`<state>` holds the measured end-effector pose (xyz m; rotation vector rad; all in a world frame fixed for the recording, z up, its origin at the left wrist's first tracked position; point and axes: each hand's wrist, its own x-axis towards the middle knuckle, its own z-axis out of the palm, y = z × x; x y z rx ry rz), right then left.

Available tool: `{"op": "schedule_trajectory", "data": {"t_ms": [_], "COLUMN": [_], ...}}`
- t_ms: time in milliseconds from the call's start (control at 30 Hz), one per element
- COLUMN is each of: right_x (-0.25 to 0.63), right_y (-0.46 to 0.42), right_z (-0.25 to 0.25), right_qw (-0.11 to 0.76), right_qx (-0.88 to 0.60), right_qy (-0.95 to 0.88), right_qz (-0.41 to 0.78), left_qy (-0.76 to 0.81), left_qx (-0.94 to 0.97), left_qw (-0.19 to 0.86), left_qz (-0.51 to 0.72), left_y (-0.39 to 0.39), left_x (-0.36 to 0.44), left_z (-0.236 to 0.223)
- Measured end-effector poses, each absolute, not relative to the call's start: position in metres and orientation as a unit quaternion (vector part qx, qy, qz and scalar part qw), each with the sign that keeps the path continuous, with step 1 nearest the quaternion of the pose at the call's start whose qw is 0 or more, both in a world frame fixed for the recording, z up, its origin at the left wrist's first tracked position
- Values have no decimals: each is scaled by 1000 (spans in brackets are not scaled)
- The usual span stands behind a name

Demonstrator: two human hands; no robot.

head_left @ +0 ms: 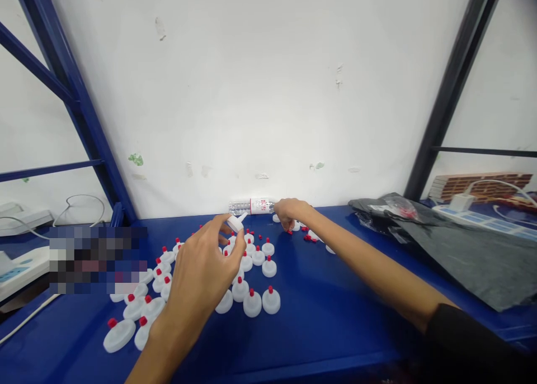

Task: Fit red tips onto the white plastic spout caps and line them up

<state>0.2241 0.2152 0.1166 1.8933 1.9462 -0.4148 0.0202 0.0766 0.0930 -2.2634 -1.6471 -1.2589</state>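
Observation:
My left hand (205, 255) pinches a white nozzle cap (235, 223) between thumb and fingers, held above the table. Its spout points up and to the right and carries no red tip. Farther back, my right hand (289, 212) reaches down with fingers together at a small red tip cap (290, 232); its exact grip is partly hidden. More red tip caps (308, 237) lie scattered just right of that hand. Many white nozzle caps with red tips, such as this front one (271, 301), stand on the blue table around and beyond my left hand, which covers some.
A clear plastic bottle (260, 206) with a white label lies along the wall. To the right is a black plastic bag (436, 250), with a power strip (474, 219) beyond. Blue rack posts (84, 121) rise at left; another power strip (29, 269) lies there.

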Motion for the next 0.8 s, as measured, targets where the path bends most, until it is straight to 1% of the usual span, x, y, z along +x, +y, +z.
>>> {"op": "schedule_trajectory", "data": {"t_ms": [100,233,367,500,600,800], "right_x": [229,237,241,238,234,225], "right_y": [213,207,194,177,168,164], "right_z": [122,142,167,185,189,187], "right_qw": [163,67,-44,-141,-153,-155], "right_qx": [663,600,496,332,273,272], "right_qy": [713,768,824,884,905,907], "right_qz": [-162,-214,-268,-298,-289,-281], "left_qy": [-539,-539,-541,-546,-547,-543], "left_qx": [-735,-734,-735,-735,-737,-737], "left_qw": [36,35,33,23,21,20], "left_qz": [-410,-412,-408,-401,-398,-403], "left_y": [76,76,75,75,75,76], "left_x": [20,20,19,19,19,19], "left_z": [93,94,93,94,95,96]}}
